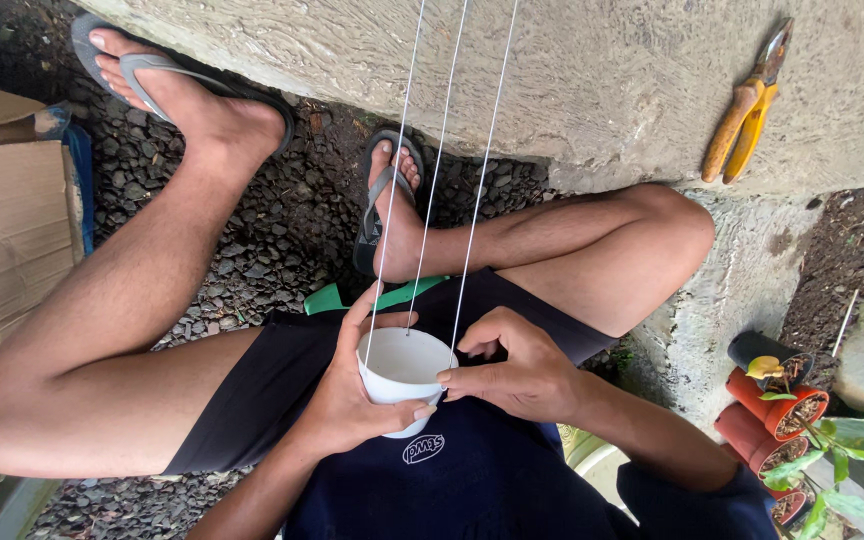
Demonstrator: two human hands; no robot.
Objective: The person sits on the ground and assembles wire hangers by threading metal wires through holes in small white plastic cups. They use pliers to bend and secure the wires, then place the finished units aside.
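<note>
the left hand (352,400) was closed around a white pot (399,372) held over the lap. the right hand (517,370) pinched its rim beside three white strings (439,150); judged step: string fitting, requiring steady tension. yellow pruners (747,110) lay on the concrete ledge (592,80) beyond.

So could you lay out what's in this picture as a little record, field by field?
left hand: wrapped around the side of a small white pot
right hand: at the pot's rim, fingers pinched by one string
strings: three thin white strings run from the pot out of the top of the picture
pot contents: looks empty
posture: person seated, legs bent, in flip-flops on dark gravel
nearby tool: yellow-handled pruning shears on the concrete ledge
other things: cardboard box at one side; orange pots with small plants at the other
</note>
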